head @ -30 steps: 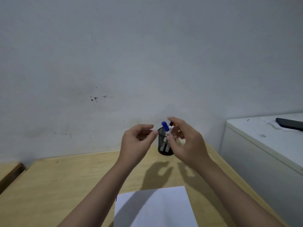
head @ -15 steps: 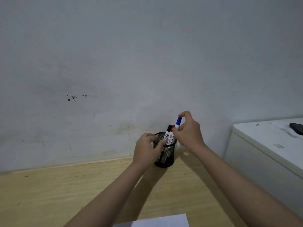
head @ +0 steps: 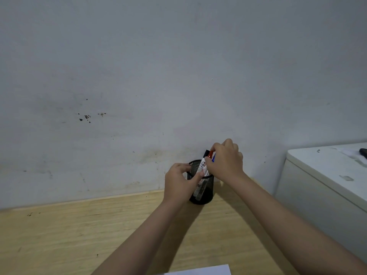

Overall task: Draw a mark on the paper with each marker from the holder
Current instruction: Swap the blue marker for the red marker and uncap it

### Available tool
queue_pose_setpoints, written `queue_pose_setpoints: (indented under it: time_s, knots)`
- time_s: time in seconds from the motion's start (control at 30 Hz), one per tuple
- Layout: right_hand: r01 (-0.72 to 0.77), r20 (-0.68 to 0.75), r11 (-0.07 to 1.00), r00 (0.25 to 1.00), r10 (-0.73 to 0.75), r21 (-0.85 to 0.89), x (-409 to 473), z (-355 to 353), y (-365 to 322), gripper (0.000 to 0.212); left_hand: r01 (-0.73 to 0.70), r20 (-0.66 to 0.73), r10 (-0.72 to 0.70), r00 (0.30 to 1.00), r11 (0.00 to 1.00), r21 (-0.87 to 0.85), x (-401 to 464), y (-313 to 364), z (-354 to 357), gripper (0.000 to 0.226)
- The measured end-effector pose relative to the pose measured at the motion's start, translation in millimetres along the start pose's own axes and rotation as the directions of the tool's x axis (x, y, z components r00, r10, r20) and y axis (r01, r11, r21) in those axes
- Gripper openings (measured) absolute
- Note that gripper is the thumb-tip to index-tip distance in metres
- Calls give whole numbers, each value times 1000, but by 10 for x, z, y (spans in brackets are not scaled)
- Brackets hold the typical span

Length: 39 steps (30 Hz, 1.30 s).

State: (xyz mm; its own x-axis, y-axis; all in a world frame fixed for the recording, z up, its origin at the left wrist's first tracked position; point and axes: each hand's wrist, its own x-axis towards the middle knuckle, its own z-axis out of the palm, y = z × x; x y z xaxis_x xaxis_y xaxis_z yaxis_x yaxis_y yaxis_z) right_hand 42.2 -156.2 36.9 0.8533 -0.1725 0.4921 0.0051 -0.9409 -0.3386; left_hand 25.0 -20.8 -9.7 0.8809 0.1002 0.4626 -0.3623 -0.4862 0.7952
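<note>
The markers (head: 203, 167) stand in the black mesh holder (head: 204, 192) with their long axes nearly upright, tops leaning a little toward the right hand (head: 225, 162) and caps pointing up toward the wall. A black cap and a red cap show just above the right hand's fingers (head: 215, 146); a sliver of blue shows against the palm side of that hand. One white barrel carries dark and red printing, too small and blurred to read.

The right hand's fingers are curled together over the marker tops, thumb and fingertips closed on the capped ends; which marker is pinched cannot be told. The left hand (head: 178, 182) wraps the holder's near side, thumb across the rim and the other fingers on the rim's left edge, clamped on the mesh.

The holder is a round cylinder of fine black wire mesh with a solid rim and base, and barrels show through it below the left thumb. It stands on a pale wood-grain surface (head: 79, 235) close to a scuffed grey wall. A corner of white paper (head: 208, 270), flat and smooth, lies well short of both hands at the near edge. Beyond the right wrist stands a white cabinet (head: 317, 175).
</note>
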Motion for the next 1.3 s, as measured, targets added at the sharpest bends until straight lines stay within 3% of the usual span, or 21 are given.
queue_pose_setpoints:
  time_s: [0.13,0.23,0.37,0.43,0.5,0.57,0.73,0.8,0.9,0.97,1.0,1.07,1.2,1.3]
  knots:
    - [159,-84,966,986,-144,206,-76,-83,-59,15,-34,35,33,999,999,42,-29,25,-21,36]
    - [181,-100,893,983,-153,413,-193,-221,-107,9,-64,56,61,997,997,52,-112,83,-81,32]
    - [269,-368,795,928,-62,544,-457,-481,-119,12,39,-2,-40,999,984,-176,-314,285,-290,10]
    - [312,-426,724,904,-27,616,-698,-606,-118,20,125,69,-106,992,912,-391,-448,452,-440,7]
    - [352,-443,671,896,-38,653,-999,-701,-128,25,225,179,-147,973,783,-580,-595,623,-598,10]
    - [377,-416,592,906,-75,713,-1327,-780,-173,24,277,240,-154,958,697,-661,-761,771,-750,9]
    - [490,-398,558,871,-288,669,-1936,-914,-272,14,252,198,-158,967,687,-681,-1133,997,-1104,9]
    - [460,-366,540,888,-278,705,-2070,-968,-291,11,214,162,-142,977,724,-656,-1241,1019,-1238,12]
    - [228,-249,463,968,-18,856,-2165,-1040,-415,15,165,163,-81,983,773,-613,-1397,988,-1412,15]
    - [73,-133,372,981,139,925,-2173,-1082,-536,8,148,197,-42,979,815,-561,-1506,953,-1496,19]
    - [6,-64,332,985,161,943,-2180,-1107,-598,1,142,220,-23,975,826,-545,-1559,939,-1530,22]
    - [-103,58,258,982,178,961,-2215,-1118,-697,12,126,244,13,970,829,-544,-1663,922,-1589,27]
    - [-173,138,129,960,244,976,-2346,-1099,-798,22,99,183,-7,983,862,-496,-1828,837,-1715,33]
    - [-156,133,68,956,262,985,-2434,-1086,-789,23,65,156,0,988,911,-408,-1928,764,-1809,23]
